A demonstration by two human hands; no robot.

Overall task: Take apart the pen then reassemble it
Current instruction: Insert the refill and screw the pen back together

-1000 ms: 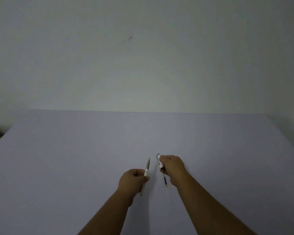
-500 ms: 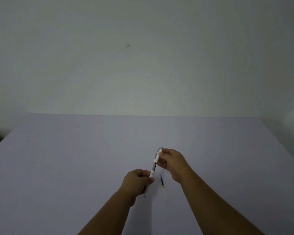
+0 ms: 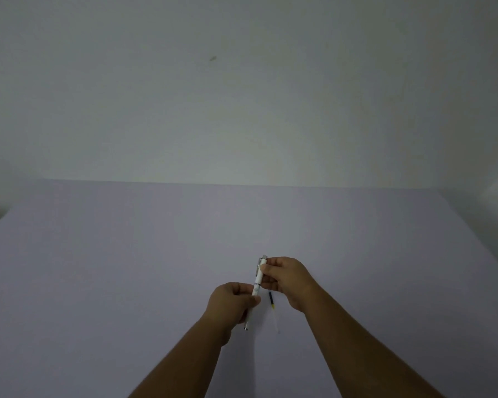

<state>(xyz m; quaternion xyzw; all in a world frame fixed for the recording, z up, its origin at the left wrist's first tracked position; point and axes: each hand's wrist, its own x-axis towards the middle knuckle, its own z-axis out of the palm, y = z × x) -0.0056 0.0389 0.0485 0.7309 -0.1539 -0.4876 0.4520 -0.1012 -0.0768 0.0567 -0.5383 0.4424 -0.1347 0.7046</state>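
Pen (image 3: 257,280) held above the worktop (image 3: 98,282), long axis running from its tip near the person, at lower left, up and away to the clip end. Left hand (image 3: 232,304) is closed around the lower barrel, the tip protruding below the fist. Right hand (image 3: 285,278) pinches the white upper section just below the clip. Refill (image 3: 271,301) lies on the worktop just right of the pen, roughly parallel to it, dark end away from the person. Faint marks on the white section are too small to read. Compared with half a second earlier, the grey gap between the two halves has closed.
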